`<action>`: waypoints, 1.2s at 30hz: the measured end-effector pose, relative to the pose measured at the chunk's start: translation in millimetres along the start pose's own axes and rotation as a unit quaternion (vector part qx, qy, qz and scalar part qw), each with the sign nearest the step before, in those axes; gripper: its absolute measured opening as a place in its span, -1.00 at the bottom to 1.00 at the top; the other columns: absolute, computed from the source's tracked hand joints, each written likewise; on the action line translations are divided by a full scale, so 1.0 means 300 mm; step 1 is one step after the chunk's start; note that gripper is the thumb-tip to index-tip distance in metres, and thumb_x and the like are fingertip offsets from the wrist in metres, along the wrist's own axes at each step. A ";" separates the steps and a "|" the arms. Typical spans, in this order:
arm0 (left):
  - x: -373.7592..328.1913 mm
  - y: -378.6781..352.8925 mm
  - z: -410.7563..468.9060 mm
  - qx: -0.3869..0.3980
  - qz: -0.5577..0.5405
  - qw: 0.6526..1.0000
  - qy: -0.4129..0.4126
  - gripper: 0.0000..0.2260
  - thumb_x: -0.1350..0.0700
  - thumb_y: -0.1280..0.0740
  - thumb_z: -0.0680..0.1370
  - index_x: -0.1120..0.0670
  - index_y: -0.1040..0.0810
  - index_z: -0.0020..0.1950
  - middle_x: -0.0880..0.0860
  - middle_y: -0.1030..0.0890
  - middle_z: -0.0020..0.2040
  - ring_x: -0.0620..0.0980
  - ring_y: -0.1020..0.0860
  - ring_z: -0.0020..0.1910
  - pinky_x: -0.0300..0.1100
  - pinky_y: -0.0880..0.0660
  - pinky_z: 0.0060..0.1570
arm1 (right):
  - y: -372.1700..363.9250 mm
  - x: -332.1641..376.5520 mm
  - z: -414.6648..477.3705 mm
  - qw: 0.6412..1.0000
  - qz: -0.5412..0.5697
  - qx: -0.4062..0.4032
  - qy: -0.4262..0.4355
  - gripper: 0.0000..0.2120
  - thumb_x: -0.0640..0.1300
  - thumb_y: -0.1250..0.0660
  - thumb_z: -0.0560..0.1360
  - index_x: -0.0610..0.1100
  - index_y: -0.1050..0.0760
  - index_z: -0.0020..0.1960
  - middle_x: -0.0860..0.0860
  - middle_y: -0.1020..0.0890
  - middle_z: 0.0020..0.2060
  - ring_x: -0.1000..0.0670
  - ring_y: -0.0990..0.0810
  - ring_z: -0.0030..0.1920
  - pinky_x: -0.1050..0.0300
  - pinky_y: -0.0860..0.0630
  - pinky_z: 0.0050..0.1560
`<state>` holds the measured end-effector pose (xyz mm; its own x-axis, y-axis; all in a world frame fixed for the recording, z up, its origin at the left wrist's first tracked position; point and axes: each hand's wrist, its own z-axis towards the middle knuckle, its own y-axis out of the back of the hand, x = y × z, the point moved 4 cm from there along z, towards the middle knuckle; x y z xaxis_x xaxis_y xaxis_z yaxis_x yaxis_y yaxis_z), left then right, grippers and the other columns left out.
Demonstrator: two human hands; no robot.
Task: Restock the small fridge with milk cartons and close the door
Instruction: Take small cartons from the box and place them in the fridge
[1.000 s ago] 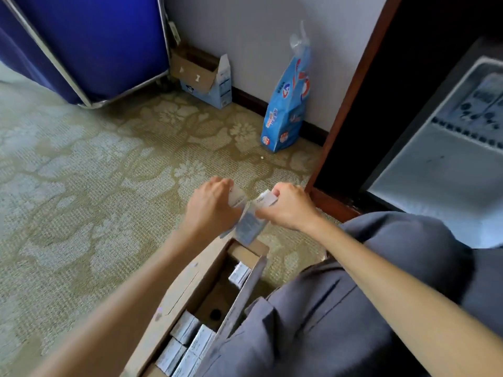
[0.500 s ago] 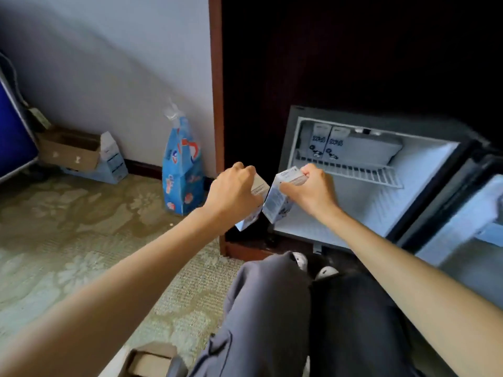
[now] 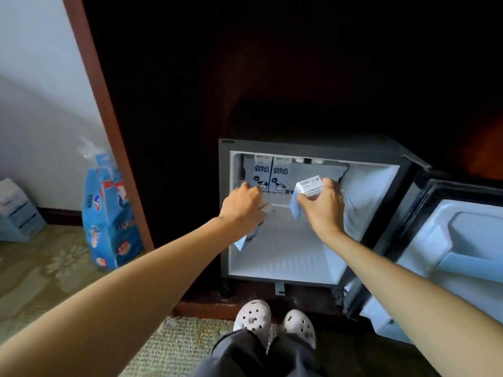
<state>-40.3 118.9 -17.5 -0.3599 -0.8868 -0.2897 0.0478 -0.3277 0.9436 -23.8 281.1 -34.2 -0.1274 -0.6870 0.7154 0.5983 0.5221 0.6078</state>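
Dark cabinet (image 3: 272,63) fills the upper frame, its reddish wood edge (image 3: 109,131) running down the left side. Low in it, at centre, sits the grey fridge (image 3: 223,213). Its door (image 3: 462,240) is swung fully out to the lower right, leaving the whole front opening free. The white floor of the fridge is bare in the lower half. A wire shelf (image 3: 280,200) crosses the upper part. Patterned carpet (image 3: 54,268) covers the lower left and meets the cabinet's base edge just in front of a pair of white clogs (image 3: 253,317).

A blue bag (image 3: 111,219) stands against the wall at left, just beside the wood edge. Its red and white printing is too blurred to read.

Both arms reach from the bottom corners to the fridge mouth, well apart from each other. The left hand (image 3: 241,206) is clamped around a carton (image 3: 249,239), which hangs tilted below the fist at the opening's left edge. The right hand (image 3: 325,206) pinches a second carton (image 3: 310,186) from above, holding it at shelf height near the middle of the opening. Small print on its top cannot be read.

Two more shelved cartons (image 3: 268,172) stand upright, touching side by side, at the back left of the shelf. Each bears blue Chinese characters over a cartoon cow. To their right the shelf has open room.
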 end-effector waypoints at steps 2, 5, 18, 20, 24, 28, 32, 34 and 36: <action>-0.014 -0.031 0.072 0.004 -0.009 1.000 -0.006 -0.75 0.16 -0.28 0.52 0.23 -0.43 0.16 0.19 -0.47 0.17 0.20 -0.50 0.12 -0.07 -0.44 -0.03 | -0.027 -0.017 0.046 0.999 -0.033 0.001 0.030 -0.53 -0.19 -0.37 0.43 -0.31 -0.33 0.27 -0.21 -0.42 0.22 -0.19 -0.47 0.17 0.17 -0.29 -0.08; -0.033 -0.067 0.161 0.002 -0.030 1.000 0.002 -0.76 0.21 -0.27 0.49 0.25 -0.45 0.14 0.21 -0.45 0.15 0.22 -0.48 0.12 -0.05 -0.41 -0.04 | -0.061 -0.043 0.116 0.999 -0.038 -0.019 0.023 -0.55 -0.18 -0.34 0.45 -0.33 -0.32 0.26 -0.22 -0.41 0.21 -0.21 -0.48 0.15 0.16 -0.29 -0.11; -0.059 -0.195 0.336 0.030 -0.083 0.996 0.005 -0.79 0.18 -0.32 0.47 0.23 -0.50 0.06 0.17 -0.45 0.08 0.18 -0.50 0.00 -0.08 -0.42 -0.09 | -0.236 -0.190 0.334 0.990 0.083 0.036 -0.109 -0.53 -0.18 -0.42 0.41 -0.27 -0.26 0.19 -0.21 -0.60 0.00 -0.22 -0.63 -0.06 -0.03 -0.62 -0.14; -0.048 -0.210 0.358 0.042 -0.093 0.995 0.006 -0.80 0.17 -0.35 0.45 0.22 -0.51 0.03 0.15 -0.46 0.04 0.14 -0.47 -0.08 -0.08 -0.44 -0.08 | -0.266 -0.202 0.341 0.990 0.086 0.052 -0.095 -0.57 -0.19 -0.37 0.44 -0.26 -0.24 0.19 -0.13 -0.59 -0.20 -0.17 -0.64 -0.24 0.16 -0.59 -0.40; -0.033 -0.234 0.387 0.061 -0.119 0.991 0.006 -0.87 0.17 -0.39 0.42 0.13 -0.45 -0.14 0.07 -0.44 -0.13 0.05 -0.42 -0.16 -0.20 -0.35 -0.27 | -0.293 -0.201 0.346 0.992 0.096 0.063 -0.051 -0.58 -0.29 -0.31 0.45 -0.29 -0.21 0.22 -0.17 -0.53 -0.31 0.00 -0.43 -0.50 0.37 -0.26 -0.70; -0.027 -0.249 0.409 0.079 -0.160 0.984 0.009 -0.89 0.18 -0.40 0.41 0.13 -0.49 -0.15 0.04 -0.48 -0.19 0.03 -0.44 -0.18 -0.28 -0.24 -0.44 | -0.318 -0.218 0.365 0.989 0.123 0.060 -0.056 -0.59 -0.31 -0.28 0.46 -0.30 -0.18 0.22 -0.30 -0.62 -0.22 -0.03 -0.45 -0.44 0.43 -0.26 -0.68; -0.026 -0.261 0.424 0.087 -0.170 0.982 -0.005 -0.79 0.20 -0.41 0.42 0.17 -0.58 0.04 0.07 -0.53 -0.09 0.01 -0.47 -0.16 -0.32 -0.27 -0.44 | -0.352 -0.243 0.373 0.987 0.126 0.088 -0.043 -0.62 -0.36 -0.25 0.49 -0.30 -0.16 0.22 -0.06 -0.54 -0.33 0.12 -0.49 -0.43 0.45 -0.33 -0.63; -0.018 -0.271 0.426 0.100 -0.175 0.979 -0.007 -0.78 0.20 -0.41 0.43 0.18 -0.58 0.06 0.06 -0.53 -0.12 0.01 -0.46 -0.17 -0.33 -0.26 -0.44 | -0.358 -0.261 0.377 0.987 0.124 0.095 -0.045 -0.60 -0.37 -0.27 0.48 -0.30 -0.17 0.24 -0.07 -0.54 -0.29 0.09 -0.51 -0.41 0.43 -0.37 -0.60; -0.008 -0.281 0.426 0.111 -0.182 0.977 -0.008 -0.78 0.21 -0.41 0.43 0.20 -0.59 0.06 0.07 -0.54 -0.13 0.01 -0.46 -0.19 -0.34 -0.25 -0.44 | -0.361 -0.273 0.390 0.985 0.126 0.105 -0.050 -0.52 -0.34 -0.32 0.46 -0.28 -0.17 0.29 -0.14 -0.56 -0.18 0.01 -0.52 -0.37 0.32 -0.49 -0.49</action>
<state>-162.7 190.2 -75.8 -0.3300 -0.7195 -0.6111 -0.2889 -0.5393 0.7910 -170.8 339.9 -118.5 -0.0796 -0.4751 0.8763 0.4448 0.7698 0.4578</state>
